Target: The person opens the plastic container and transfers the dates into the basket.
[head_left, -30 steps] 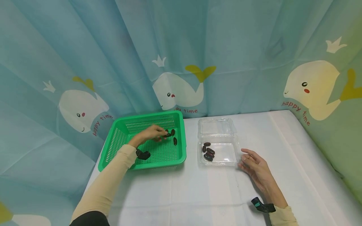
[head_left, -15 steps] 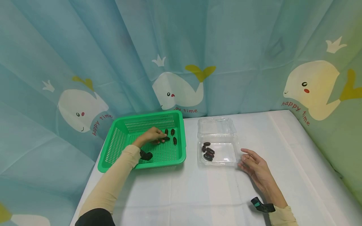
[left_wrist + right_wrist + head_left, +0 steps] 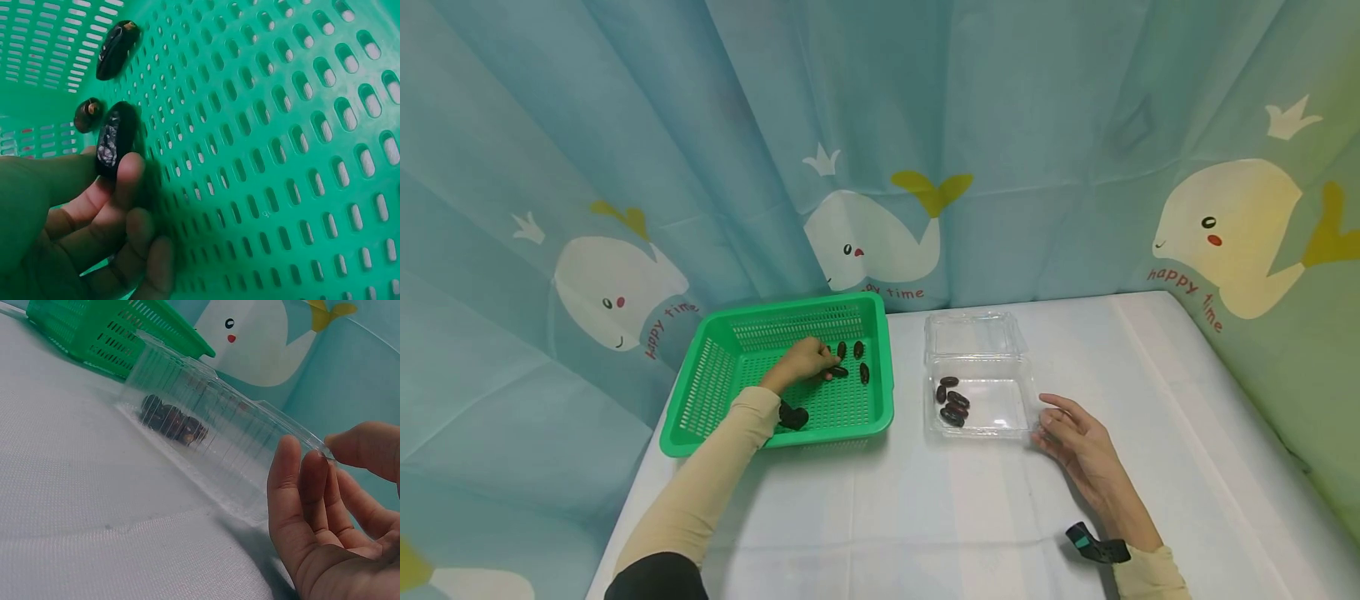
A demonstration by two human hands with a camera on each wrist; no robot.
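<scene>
Date [image 3: 116, 140] shifted nearer — dark, glossy — left fingers [image 3: 130, 172] pinching it, right fingers [image 3: 286, 478] pinching box [image 3: 997, 408]

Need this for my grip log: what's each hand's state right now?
Left hand: pinching a dark date in the green basket.
Right hand: pinching the clear container by its edge.

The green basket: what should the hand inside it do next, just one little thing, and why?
Probably the left hand should gently lift the dark fruit that it is pinching. It has one end gripped, other dark fruits lie close by in the green basket, and the clear box stands open with room inside while the right hand pinches its edge.
</scene>
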